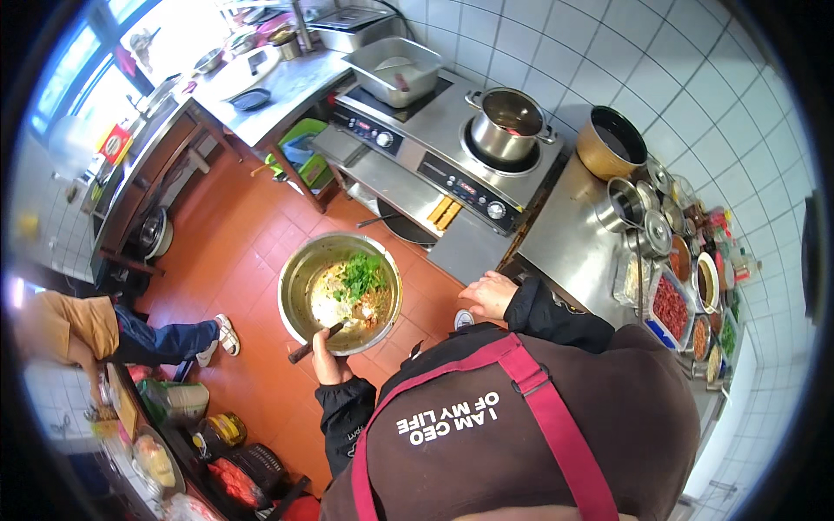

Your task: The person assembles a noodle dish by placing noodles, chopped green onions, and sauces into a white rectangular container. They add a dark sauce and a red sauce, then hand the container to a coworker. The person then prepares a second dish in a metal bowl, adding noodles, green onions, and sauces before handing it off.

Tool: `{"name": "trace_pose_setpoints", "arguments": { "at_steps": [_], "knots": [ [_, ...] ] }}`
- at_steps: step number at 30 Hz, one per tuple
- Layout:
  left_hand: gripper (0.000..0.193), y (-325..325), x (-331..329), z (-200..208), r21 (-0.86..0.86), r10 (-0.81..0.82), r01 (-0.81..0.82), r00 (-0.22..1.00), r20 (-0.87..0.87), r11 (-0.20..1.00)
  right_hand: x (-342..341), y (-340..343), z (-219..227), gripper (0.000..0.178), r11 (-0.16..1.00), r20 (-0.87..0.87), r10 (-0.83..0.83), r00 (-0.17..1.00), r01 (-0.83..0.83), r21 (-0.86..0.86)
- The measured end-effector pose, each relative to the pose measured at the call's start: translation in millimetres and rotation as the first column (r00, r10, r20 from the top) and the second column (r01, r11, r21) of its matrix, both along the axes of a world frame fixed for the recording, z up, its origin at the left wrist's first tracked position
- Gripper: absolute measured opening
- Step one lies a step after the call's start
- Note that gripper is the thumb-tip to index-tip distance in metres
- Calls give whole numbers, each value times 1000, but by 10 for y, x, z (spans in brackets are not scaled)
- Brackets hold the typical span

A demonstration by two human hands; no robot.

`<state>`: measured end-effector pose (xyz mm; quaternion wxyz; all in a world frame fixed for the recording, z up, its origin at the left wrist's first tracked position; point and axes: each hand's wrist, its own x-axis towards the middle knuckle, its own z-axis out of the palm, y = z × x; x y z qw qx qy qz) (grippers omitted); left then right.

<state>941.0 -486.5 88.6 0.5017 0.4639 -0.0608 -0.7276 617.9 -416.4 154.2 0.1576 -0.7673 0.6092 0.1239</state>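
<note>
A large round metal bowl [291,291] hangs above the floor in front of me, tilted a little. Chopped green herbs [361,276] lie in it beside pale minced bits and some red-brown seasoning. At the bowl's near rim my left hand [328,359] is closed, gripping the bowl. A dark handle [301,352] crosses the rim under its thumb; the tool's working end is hard to make out. Off to the right, my right hand [489,293] is empty, palm down with loosely bent fingers, by the near corner of the steel stove unit [469,258].
A steel pot [504,146] stands on the right burner, a rectangular metal tub [417,91] on the left. On the right counter are a brown pot [599,161], lidded steel containers and a tray of red chopped meat [671,306]. A person in blue trousers [165,340] stands at left.
</note>
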Motion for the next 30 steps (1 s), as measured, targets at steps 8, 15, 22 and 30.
{"name": "trace_pose_setpoints", "arguments": {
  "at_steps": [8, 15, 22, 30],
  "knots": [
    [35, -312, -517, 420, -138, -129, 115, 987, -94, 984, -327, 55, 302, 33, 988, 56, -121, 991, 126, -93],
    [40, -312, -514, 539, -144, -109, 107, 994, -5, 984, -427, -165, 207, 34, 996, 65, -46, 997, 51, -74],
    [41, -16, -83, 329, -65, 77, -77, 997, 0, 995, -176, -550, 124, 33, 980, 116, 175, 978, -162, -114],
    [44, 446, 321, 258, -2, 288, -288, 957, 42, 958, 219, -890, -40, 35, 928, 165, 369, 915, -372, -14]
  ]
}}
